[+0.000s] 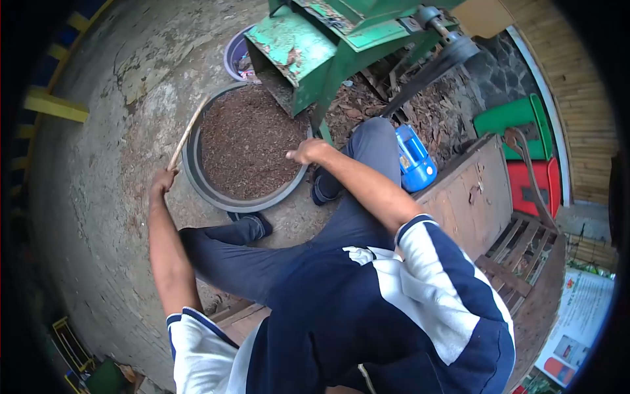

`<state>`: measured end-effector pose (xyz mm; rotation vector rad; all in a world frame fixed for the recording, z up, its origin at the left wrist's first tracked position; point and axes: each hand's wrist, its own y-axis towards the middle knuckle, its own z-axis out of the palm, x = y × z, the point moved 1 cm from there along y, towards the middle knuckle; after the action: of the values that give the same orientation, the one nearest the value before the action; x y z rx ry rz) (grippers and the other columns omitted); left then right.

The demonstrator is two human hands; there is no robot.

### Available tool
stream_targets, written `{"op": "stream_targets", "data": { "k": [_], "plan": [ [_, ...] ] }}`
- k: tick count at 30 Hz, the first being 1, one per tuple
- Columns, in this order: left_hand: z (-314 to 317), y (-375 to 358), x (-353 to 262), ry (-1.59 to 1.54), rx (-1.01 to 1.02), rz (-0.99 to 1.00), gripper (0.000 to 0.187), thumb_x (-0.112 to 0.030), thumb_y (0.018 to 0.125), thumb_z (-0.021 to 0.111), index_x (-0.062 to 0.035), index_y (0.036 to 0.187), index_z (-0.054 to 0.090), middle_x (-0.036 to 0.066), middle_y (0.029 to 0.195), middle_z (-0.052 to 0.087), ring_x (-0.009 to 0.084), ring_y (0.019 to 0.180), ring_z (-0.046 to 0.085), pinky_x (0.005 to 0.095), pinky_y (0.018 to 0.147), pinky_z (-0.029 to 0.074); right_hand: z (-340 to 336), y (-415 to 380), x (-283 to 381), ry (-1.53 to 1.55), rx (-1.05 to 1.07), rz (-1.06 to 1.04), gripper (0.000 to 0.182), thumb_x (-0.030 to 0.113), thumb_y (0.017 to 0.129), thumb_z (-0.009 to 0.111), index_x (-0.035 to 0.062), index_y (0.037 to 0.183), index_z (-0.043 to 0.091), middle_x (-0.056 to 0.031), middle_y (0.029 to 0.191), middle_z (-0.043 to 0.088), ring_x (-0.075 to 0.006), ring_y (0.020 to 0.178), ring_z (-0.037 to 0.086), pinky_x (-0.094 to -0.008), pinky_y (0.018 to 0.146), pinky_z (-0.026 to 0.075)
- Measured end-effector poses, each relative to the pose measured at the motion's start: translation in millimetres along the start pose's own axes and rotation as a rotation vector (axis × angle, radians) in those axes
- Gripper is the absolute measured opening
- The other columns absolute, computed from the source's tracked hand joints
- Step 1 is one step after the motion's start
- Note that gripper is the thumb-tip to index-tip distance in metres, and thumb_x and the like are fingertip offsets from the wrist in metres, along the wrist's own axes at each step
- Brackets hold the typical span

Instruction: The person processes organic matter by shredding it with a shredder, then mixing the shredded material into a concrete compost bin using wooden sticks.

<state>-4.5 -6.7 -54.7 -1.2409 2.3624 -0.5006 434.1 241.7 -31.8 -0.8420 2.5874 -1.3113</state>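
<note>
My left hand (163, 180) is closed around the lower end of a thin, pale wooden stick (187, 134). The stick slants up along the left rim of a wide grey tub (191, 172). Dark brown shredded material (252, 144) fills much of the tub. My right hand (307, 152) hovers by the tub's right rim, with at least one finger stretched towards the material and nothing visible in it; its other fingers are partly hidden. Over the tub's upper right edge hangs the chute of a green machine (295, 56).
A purple basin (231, 56) stands behind the tub. Right of my knee is a blue plastic container (415, 161), beside a wooden bench (469, 180). Green (512, 125) and red (535, 187) bins stand farther right. Dry leaves (426, 105) litter the ground under the machine's belt.
</note>
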Motion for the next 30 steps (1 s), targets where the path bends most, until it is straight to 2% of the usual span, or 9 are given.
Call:
{"op": "stream_targets", "data": {
  "k": [8, 12, 14, 15, 18, 25, 28, 29, 30],
  "plan": [
    [143.8, 42.5, 21.2, -0.275, -0.432, -0.3, 0.044, -0.038, 0.096, 0.066, 0.0023, 0.112, 0.07, 0.027, 0.099, 0.071, 0.043, 0.098, 0.069, 0.0517, 0.084, 0.052, 56.1, 115.5, -61.2, 0.578, -0.4, 0.344, 0.085, 0.06, 0.094, 0.056, -0.0061, 0.146, 0.043, -0.0279, 0.15, 0.045, -0.0392, 0.136, 0.049, -0.0432, 0.114, 0.04],
    [214.9, 29.4, 21.7, -0.481, -0.553, -0.517, 0.045, -0.041, 0.098, 0.062, 0.0013, 0.109, 0.069, 0.028, 0.101, 0.07, 0.0463, 0.097, 0.067, 0.055, 0.085, 0.051, 48.9, 140.3, -37.9, 0.735, -0.429, 0.845, 0.078, 0.056, 0.096, 0.051, -0.0048, 0.146, 0.043, -0.0269, 0.151, 0.044, -0.0356, 0.142, 0.043, -0.0423, 0.115, 0.038],
    [231.9, 0.8, -6.7, -0.521, -0.61, -0.56, 0.051, -0.049, 0.1, 0.056, 0.0, 0.108, 0.068, 0.028, 0.101, 0.07, 0.0472, 0.096, 0.067, 0.0567, 0.084, 0.05, 92.0, 179.8, -72.0, 0.49, -0.314, 0.373, 0.069, 0.053, 0.101, 0.035, 0.004, 0.149, 0.044, -0.0194, 0.155, 0.043, -0.0359, 0.142, 0.043, -0.0403, 0.117, 0.035],
    [236.5, -5.0, -21.0, -0.522, -0.603, -0.577, 0.051, -0.049, 0.1, 0.056, 0.0, 0.108, 0.068, 0.028, 0.101, 0.07, 0.0472, 0.096, 0.067, 0.0567, 0.084, 0.05, 78.4, 157.2, -56.5, 0.486, -0.315, 0.426, 0.066, 0.051, 0.103, 0.024, 0.0101, 0.15, 0.045, -0.0147, 0.156, 0.044, -0.0356, 0.143, 0.04, -0.0407, 0.119, 0.031],
    [233.7, -16.5, -38.0, -0.337, -0.672, -0.819, 0.059, -0.056, 0.1, 0.05, -0.0007, 0.11, 0.067, 0.026, 0.095, 0.071, 0.0472, 0.091, 0.068, 0.0568, 0.081, 0.052, 84.9, 123.2, -30.7, 0.759, -0.566, 0.547, 0.068, 0.053, 0.103, 0.031, 0.0049, 0.15, 0.043, -0.0211, 0.155, 0.042, -0.0385, 0.142, 0.041, -0.043, 0.117, 0.034],
    [202.7, -9.8, -27.1, -0.374, -0.628, -0.688, 0.054, -0.053, 0.101, 0.05, -0.0036, 0.114, 0.067, 0.025, 0.1, 0.071, 0.0491, 0.093, 0.066, 0.0574, 0.079, 0.051, 99.3, 89.3, -16.8, 0.781, -0.446, 0.605, 0.074, 0.057, 0.105, 0.028, -0.0044, 0.14, 0.051, -0.034, 0.139, 0.052, -0.047, 0.132, 0.048, -0.0494, 0.113, 0.036],
    [163.9, 38.4, -7.9, -0.376, -0.643, -0.356, 0.052, -0.049, 0.102, 0.051, -0.0014, 0.114, 0.067, 0.027, 0.095, 0.07, 0.0486, 0.09, 0.066, 0.0566, 0.077, 0.05, 148.1, 90.2, -37.6, 0.868, -0.333, 0.571, 0.084, 0.062, 0.104, 0.022, -0.0094, 0.127, 0.061, -0.031, 0.128, 0.062, -0.0447, 0.121, 0.059, -0.0467, 0.108, 0.041],
    [156.0, 54.8, 3.7, -0.381, -0.641, -0.259, 0.05, -0.047, 0.103, 0.052, -0.0009, 0.116, 0.066, 0.026, 0.094, 0.071, 0.046, 0.09, 0.068, 0.0539, 0.079, 0.051, 166.2, 97.3, -62.7, 1.089, -0.047, 0.56, 0.083, 0.071, 0.101, 0.028, -0.0027, 0.113, 0.065, -0.0223, 0.12, 0.067, -0.0295, 0.108, 0.067, -0.041, 0.093, 0.052],
    [144.3, 70.3, 11.9, -0.381, -0.633, -0.254, 0.05, -0.047, 0.103, 0.052, -0.0009, 0.116, 0.066, 0.026, 0.094, 0.071, 0.046, 0.09, 0.068, 0.0539, 0.079, 0.051, 167.1, 96.9, -71.5, 1.068, -0.212, 0.366, 0.074, 0.07, 0.1, 0.035, 0.0027, 0.109, 0.066, -0.0109, 0.107, 0.07, -0.0177, 0.093, 0.066, -0.0335, 0.082, 0.053]
  ]
}}
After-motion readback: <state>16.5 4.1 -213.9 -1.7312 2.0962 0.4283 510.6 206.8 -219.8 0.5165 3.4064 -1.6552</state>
